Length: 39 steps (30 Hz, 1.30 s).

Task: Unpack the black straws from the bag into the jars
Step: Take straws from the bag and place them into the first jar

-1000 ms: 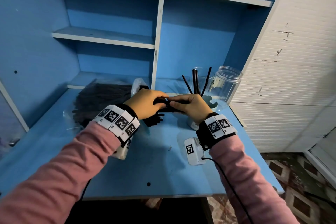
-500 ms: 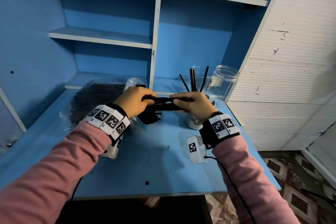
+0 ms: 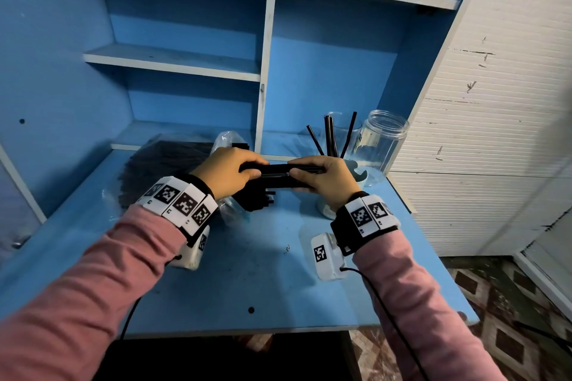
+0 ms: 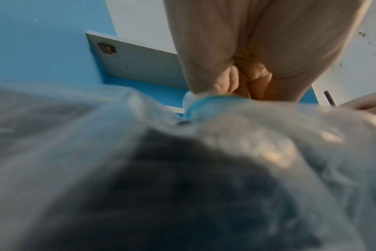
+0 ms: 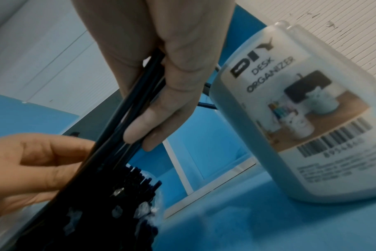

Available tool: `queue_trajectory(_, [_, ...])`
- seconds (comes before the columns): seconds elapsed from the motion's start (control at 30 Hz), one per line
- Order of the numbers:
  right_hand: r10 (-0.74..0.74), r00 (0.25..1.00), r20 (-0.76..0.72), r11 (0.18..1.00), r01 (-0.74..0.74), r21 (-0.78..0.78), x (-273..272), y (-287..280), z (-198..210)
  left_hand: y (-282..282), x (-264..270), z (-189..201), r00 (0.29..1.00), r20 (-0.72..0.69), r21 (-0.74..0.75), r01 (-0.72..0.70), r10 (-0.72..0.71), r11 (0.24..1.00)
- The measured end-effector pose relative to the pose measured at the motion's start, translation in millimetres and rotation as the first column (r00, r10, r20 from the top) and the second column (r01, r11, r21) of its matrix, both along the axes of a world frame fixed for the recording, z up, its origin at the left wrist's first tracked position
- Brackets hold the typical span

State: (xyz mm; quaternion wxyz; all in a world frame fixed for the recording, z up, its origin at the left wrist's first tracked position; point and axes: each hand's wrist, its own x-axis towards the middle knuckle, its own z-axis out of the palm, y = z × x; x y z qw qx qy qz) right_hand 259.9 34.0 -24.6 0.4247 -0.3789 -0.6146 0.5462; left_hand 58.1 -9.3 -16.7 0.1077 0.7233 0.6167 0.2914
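Both hands hold one bundle of black straws [image 3: 277, 175] level above the blue desk. My left hand [image 3: 229, 175] grips its left end, and my right hand [image 3: 318, 178] grips its right end, fingers curled round the straws [image 5: 137, 105]. Under the left hand lies the clear plastic bag [image 3: 167, 161] full of black straws, with straw ends [image 3: 261, 199] sticking out of its mouth; the left wrist view shows mostly the blurred bag [image 4: 97, 152]. A labelled jar [image 5: 307, 118] stands just right of my right hand, with a few straws [image 3: 329, 136] upright in it. An empty clear jar [image 3: 382, 145] stands behind it.
The blue desk [image 3: 247, 272] has a front edge near my body and a right edge beside a white slatted wall [image 3: 483, 133]. Blue shelves [image 3: 173, 60] rise behind the desk, with a white upright divider [image 3: 266, 71].
Both hands have lifted the straw bundle slightly and drawn it further out of the bag. The right hand has shifted a little to the right along the bundle.
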Motion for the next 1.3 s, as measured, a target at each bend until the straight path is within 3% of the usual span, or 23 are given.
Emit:
queue_trajectory(0.27, [0.022, 0.999, 0.031, 1.0, -0.023, 0.013, 25.5, 3.9, 5.1, 3.7, -4.0, -3.2, 1.0, -0.017, -0.017, 0.009, -0.009, 1.0])
queue_trajectory(0.43, [0.083, 0.995, -0.045, 0.994, -0.086, -0.068, 21.3, -3.8, -0.7, 6.4, -3.7, -6.3, 1.0, 0.017, -0.014, -0.002, 0.002, 1.0])
queue_trajectory(0.57, [0.076, 0.997, -0.029, 0.997, -0.076, 0.0, 20.0, -2.2, -2.7, 4.7, -2.4, -5.2, 1.0, 0.005, -0.015, -0.002, 0.002, 1.0])
queue_trajectory(0.7, [0.034, 0.999, 0.033, 0.997, -0.037, 0.067, 25.4, 3.1, 1.0, 2.8, -0.5, -1.2, 1.0, -0.016, -0.05, 0.015, -0.016, 0.999])
queue_trajectory(0.87, [-0.048, 0.972, 0.229, 0.976, -0.003, 0.217, 39.1, 11.2, 6.8, -3.6, 20.4, 11.3, 1.0, 0.002, -0.056, 0.03, -0.03, 0.998])
queue_trajectory(1.1, [-0.063, 0.959, 0.277, 0.964, -0.013, 0.264, 52.3, 8.6, 24.1, 8.4, 62.5, 11.0, 0.986, -0.073, -0.006, 0.152, -0.152, 0.988])
queue_trajectory(1.3, [-0.13, 0.922, 0.365, 0.943, 0.001, 0.332, 77.1, 16.5, 31.8, 18.8, 62.1, 2.5, 0.983, -0.15, -0.014, 0.103, -0.104, 0.995])
